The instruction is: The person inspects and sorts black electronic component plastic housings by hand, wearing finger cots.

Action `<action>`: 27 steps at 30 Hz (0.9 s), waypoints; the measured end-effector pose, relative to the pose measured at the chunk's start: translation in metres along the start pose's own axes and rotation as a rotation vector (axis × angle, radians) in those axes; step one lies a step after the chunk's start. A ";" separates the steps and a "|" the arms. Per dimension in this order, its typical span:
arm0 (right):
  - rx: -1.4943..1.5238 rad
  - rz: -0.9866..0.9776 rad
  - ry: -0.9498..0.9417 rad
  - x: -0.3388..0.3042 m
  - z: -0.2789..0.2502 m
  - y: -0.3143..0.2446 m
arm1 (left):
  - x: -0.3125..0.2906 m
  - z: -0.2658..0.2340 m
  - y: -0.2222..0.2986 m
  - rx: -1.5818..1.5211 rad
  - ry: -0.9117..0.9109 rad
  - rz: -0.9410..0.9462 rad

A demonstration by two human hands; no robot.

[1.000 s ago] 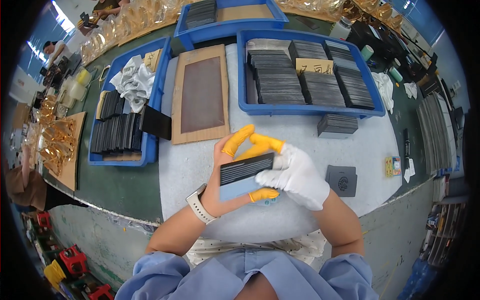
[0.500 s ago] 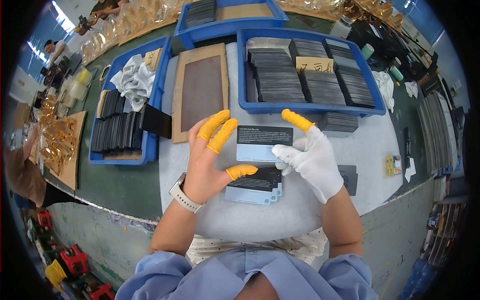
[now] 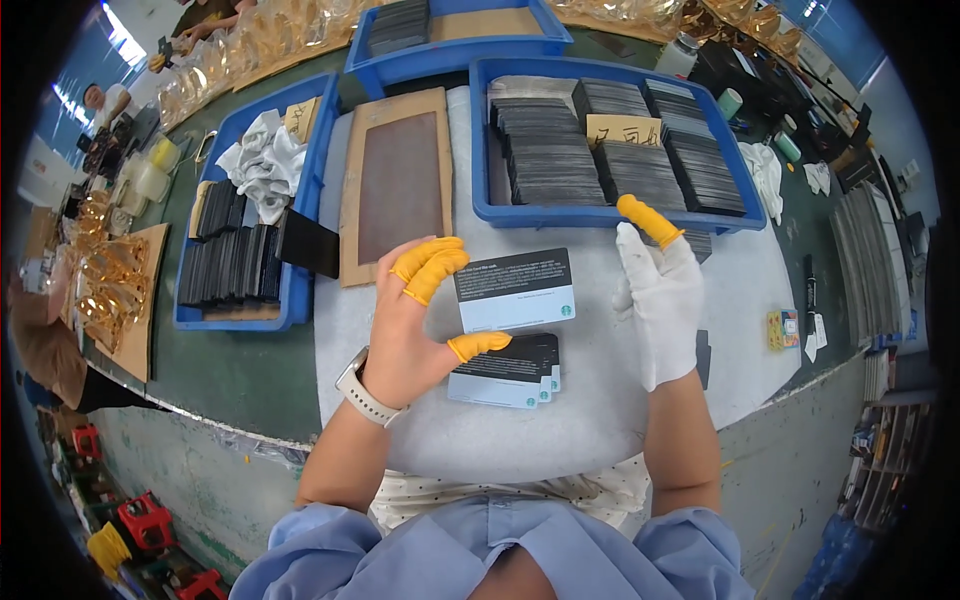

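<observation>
My left hand, with yellow finger cots on thumb and fingertips, is closed on the left edge of a card. The card is black above and pale blue below, with a small green round logo. Several similar cards lie fanned on the white padded sheet below it, near my left thumb. My right hand, in a white glove with one yellow finger cot, is apart from the card to its right. Its fingers point up and hold nothing. A dark card lies partly hidden beside my right wrist.
A blue tray of packed dark cards stands ahead, and a short card stack sits before it. Another blue tray at left holds cards and a white cloth. Between them lies a brown board. Other people work at far left.
My right hand has let go of the card and moved right and slightly up. The card, now in my left hand alone, has shifted slightly left and tilted.
</observation>
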State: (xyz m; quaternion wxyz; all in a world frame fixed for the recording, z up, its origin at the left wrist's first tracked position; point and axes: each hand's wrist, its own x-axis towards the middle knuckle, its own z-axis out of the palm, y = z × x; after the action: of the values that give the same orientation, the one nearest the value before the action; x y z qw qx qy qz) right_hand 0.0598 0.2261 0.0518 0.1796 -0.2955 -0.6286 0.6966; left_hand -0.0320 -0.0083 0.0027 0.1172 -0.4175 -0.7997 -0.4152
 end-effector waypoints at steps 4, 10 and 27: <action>-0.006 -0.091 -0.090 0.000 0.005 0.018 | -0.001 0.000 -0.001 -0.007 -0.006 0.004; -0.385 -0.526 -0.209 -0.009 0.016 0.044 | -0.001 0.006 0.001 -0.021 0.001 0.045; 0.027 -0.041 -0.126 -0.005 0.002 0.008 | -0.003 0.003 0.005 -0.076 -0.015 -0.007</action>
State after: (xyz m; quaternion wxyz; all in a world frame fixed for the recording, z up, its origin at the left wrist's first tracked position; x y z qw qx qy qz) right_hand 0.0633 0.2209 0.0444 0.1579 -0.2358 -0.6352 0.7183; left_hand -0.0261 -0.0063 0.0024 0.0936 -0.4220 -0.7857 -0.4425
